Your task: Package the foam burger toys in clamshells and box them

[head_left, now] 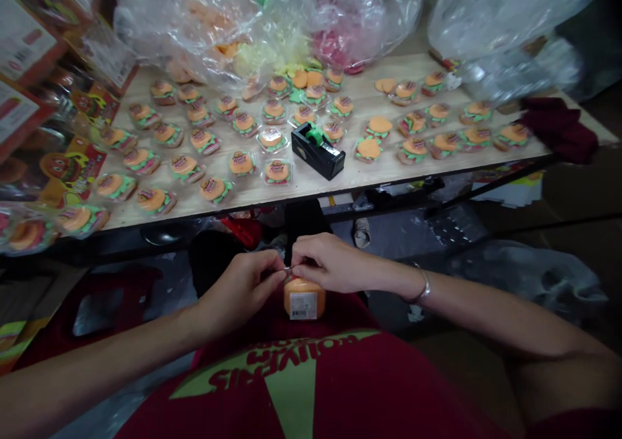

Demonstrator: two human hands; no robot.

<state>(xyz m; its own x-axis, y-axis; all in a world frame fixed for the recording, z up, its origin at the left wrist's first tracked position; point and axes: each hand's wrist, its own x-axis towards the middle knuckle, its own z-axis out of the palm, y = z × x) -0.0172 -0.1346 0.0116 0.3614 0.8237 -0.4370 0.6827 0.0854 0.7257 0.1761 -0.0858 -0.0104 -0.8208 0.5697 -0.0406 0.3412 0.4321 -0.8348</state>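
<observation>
My left hand [241,288] and my right hand [326,263] meet over my lap, both with fingers pinched on the top edge of a small burger-shaped packet [302,298]. The packet is orange, wrapped in clear plastic, with a white barcode label facing me. Between my fingertips a thin clear strip shows; I cannot tell what it is. A silver bracelet sits on my right wrist. On the wooden table [311,183] beyond my hands lie several similar wrapped burger packets [212,188] in rows, and a black tape dispenser [318,149] with a green roll.
Large clear plastic bags [204,21] of coloured pieces are heaped along the table's far edge, another [505,18] at the right. Printed cardboard boxes [29,50] stack at the left. A dark red cloth [558,128] lies on the table's right end. Clutter fills the floor underneath.
</observation>
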